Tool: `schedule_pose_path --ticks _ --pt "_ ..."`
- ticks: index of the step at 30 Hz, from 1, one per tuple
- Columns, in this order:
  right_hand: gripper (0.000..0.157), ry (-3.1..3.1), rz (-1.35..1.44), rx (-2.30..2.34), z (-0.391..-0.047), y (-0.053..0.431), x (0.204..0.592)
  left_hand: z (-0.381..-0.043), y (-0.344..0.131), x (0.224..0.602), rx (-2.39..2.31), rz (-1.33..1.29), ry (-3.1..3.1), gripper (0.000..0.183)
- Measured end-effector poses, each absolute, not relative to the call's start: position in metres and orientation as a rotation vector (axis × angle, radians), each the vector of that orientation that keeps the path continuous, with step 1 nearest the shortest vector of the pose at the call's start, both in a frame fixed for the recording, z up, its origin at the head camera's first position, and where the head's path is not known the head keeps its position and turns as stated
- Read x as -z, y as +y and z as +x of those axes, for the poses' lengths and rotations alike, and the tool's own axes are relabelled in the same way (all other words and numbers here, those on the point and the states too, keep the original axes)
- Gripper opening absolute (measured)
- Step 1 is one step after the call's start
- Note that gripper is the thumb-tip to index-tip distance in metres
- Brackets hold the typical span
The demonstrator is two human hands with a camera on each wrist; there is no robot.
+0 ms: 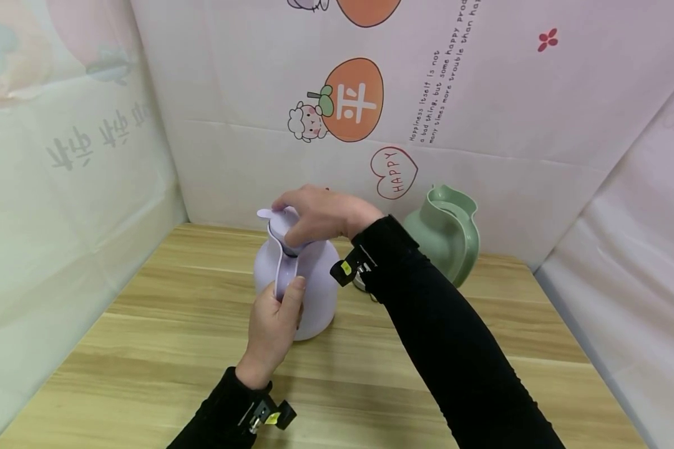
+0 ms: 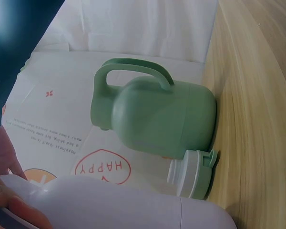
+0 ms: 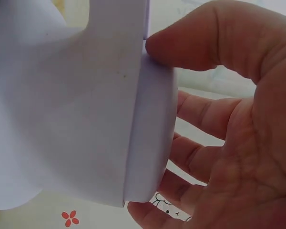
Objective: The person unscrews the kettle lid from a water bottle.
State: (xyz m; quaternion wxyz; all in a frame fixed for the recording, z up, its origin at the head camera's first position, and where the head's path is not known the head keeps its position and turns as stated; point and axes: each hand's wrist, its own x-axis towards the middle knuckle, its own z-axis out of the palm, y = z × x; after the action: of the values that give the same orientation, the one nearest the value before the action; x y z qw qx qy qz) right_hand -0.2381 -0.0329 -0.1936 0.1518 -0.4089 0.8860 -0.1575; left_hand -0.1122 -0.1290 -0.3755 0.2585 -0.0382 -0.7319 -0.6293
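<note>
A lavender jug (image 1: pixel 319 296) with a rounded body stands upright on the table. My left hand (image 1: pixel 272 327) grips its handle, the thumb lying along the near side. Over the top, my right hand (image 1: pixel 328 212) holds the lavender lid (image 1: pixel 283 223) between thumb and fingers. In the right wrist view the lid (image 3: pixel 152 129) sits in the jug's mouth, with the thumb on one edge and the fingers around the far side. How tightly it is seated cannot be told.
A green jug (image 1: pixel 432 234) with an open top stands at the back right, partly behind my right forearm. Beside it on the table is a green and white lid (image 2: pixel 195 174). Printed cloth (image 1: pixel 230 168) walls the back and sides of the wooden table (image 1: pixel 191 349).
</note>
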Motion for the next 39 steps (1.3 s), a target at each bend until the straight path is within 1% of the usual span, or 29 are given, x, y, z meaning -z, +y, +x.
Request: schedule_pose_path --ticks 3,7,15,17,24,27,31,33,35,38,39 --pt "0.073 2.539 -1.181 0.445 -0.237 -0.032 0.194 -0.112 -0.129 0.376 1.707 -0.102 -1.99 0.042" --pt "0.075 2.643 -1.127 0.384 -0.23 -0.034 0.193 -0.113 -0.129 0.376 1.707 -0.116 -1.988 0.042" --pt "0.069 3.072 -0.85 0.067 -0.211 -0.049 0.201 -0.112 -0.129 0.376 1.716 -0.114 -1.986 0.041" --pt "0.067 3.106 -0.828 0.028 -0.21 -0.051 0.202 -0.112 -0.13 0.375 1.718 -0.121 -1.983 0.041" --pt "0.052 3.048 -0.944 -0.014 -0.213 -0.051 0.202 -0.113 -0.13 0.375 1.716 -0.145 -1.981 0.043" --pt "0.044 3.005 -1.039 0.013 -0.216 -0.048 0.2 -0.113 -0.13 0.374 1.714 -0.138 -1.984 0.044" --pt "0.037 2.92 -1.154 0.073 -0.22 -0.044 0.197 -0.112 -0.129 0.373 1.723 -0.113 -1.994 0.043" --pt "0.041 2.872 -1.187 0.109 -0.223 -0.043 0.196 -0.112 -0.129 0.373 1.724 -0.108 -1.998 0.044" --pt "0.049 2.828 -1.202 0.15 -0.224 -0.041 0.195 -0.111 -0.129 0.374 1.727 -0.109 -1.995 0.044" --pt "0.059 2.765 -1.197 0.222 -0.227 -0.039 0.195 -0.111 -0.129 0.374 1.731 -0.114 -1.988 0.044" --pt "0.061 2.744 -1.183 0.251 -0.228 -0.039 0.195 -0.111 -0.129 0.374 1.733 -0.118 -1.985 0.044"
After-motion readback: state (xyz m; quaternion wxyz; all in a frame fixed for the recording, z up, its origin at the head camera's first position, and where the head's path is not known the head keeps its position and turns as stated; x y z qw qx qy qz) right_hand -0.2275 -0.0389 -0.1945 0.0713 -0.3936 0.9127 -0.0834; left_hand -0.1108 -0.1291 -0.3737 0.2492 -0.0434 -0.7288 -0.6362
